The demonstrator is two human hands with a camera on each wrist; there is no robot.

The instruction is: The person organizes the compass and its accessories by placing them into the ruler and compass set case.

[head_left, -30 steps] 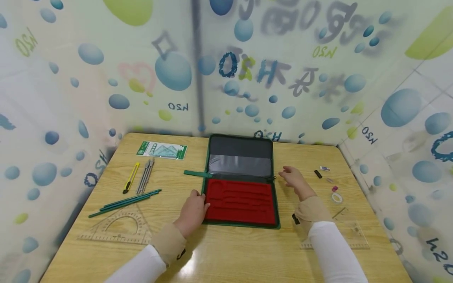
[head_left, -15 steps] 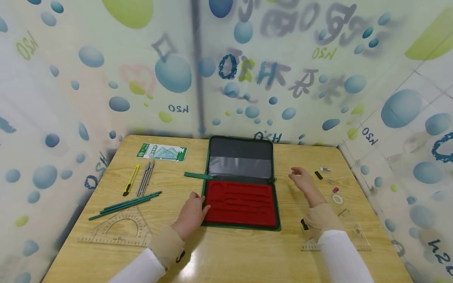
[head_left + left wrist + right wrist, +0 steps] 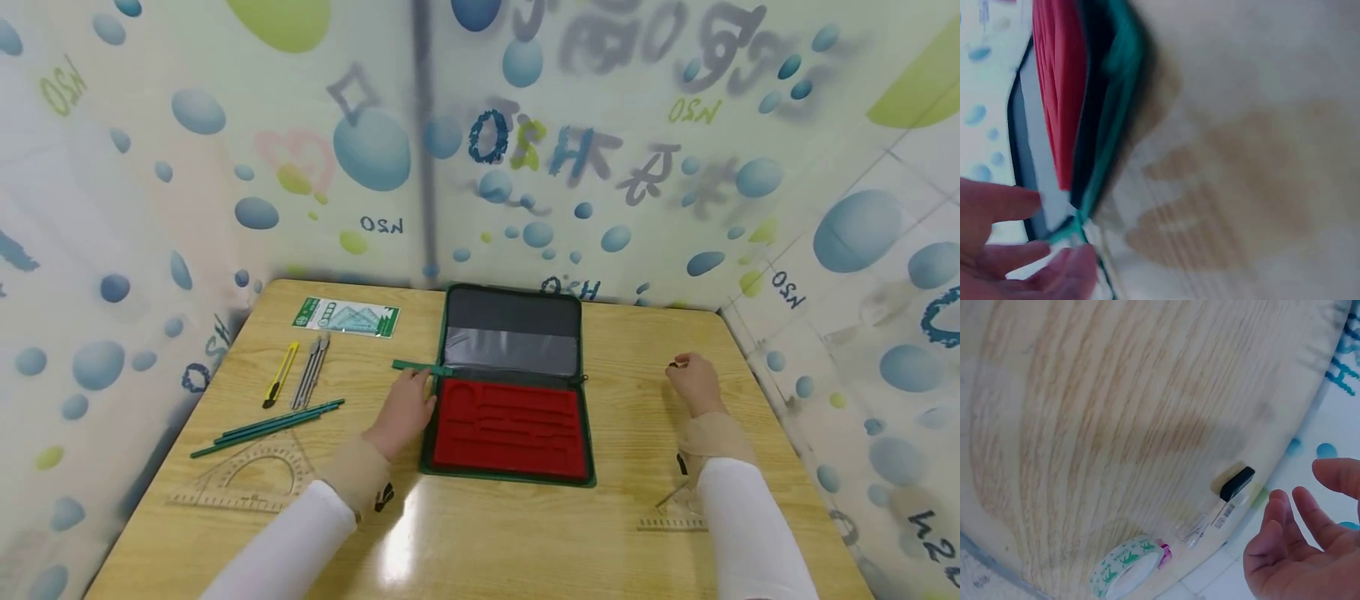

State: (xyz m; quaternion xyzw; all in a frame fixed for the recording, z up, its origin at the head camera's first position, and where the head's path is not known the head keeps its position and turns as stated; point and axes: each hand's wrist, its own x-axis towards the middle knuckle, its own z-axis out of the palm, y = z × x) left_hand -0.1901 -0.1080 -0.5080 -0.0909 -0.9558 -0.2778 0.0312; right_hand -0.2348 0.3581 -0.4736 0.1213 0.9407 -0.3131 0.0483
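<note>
A green zippered case (image 3: 431,462) lies unfolded on the table, with a red moulded insert (image 3: 510,427) in its near half and a clear pocket (image 3: 512,352) in its far half. My left hand (image 3: 401,414) is at the case's left edge, beside the green strap (image 3: 405,365). Its fingers look loosely bent in the left wrist view; contact with the strap is unclear. On the right, my right hand (image 3: 695,385) hovers over a small black block (image 3: 1237,484), fingers relaxed and apart from it. Near that block lie a white eraser (image 3: 1227,511), a clear piece (image 3: 1192,530), a pink piece (image 3: 1165,553) and a tape roll (image 3: 1125,565).
At left are a packaged ruler set (image 3: 347,317), a yellow utility knife (image 3: 281,375), grey metal tools (image 3: 310,373), green pencils (image 3: 266,429) and a clear set square (image 3: 247,483). Another clear ruler (image 3: 667,524) lies partly under my right forearm. A patterned wall stands behind the table.
My right hand has moved right, from beside the case to the small items. My left hand has slid away from me along the case's left edge, up to the strap.
</note>
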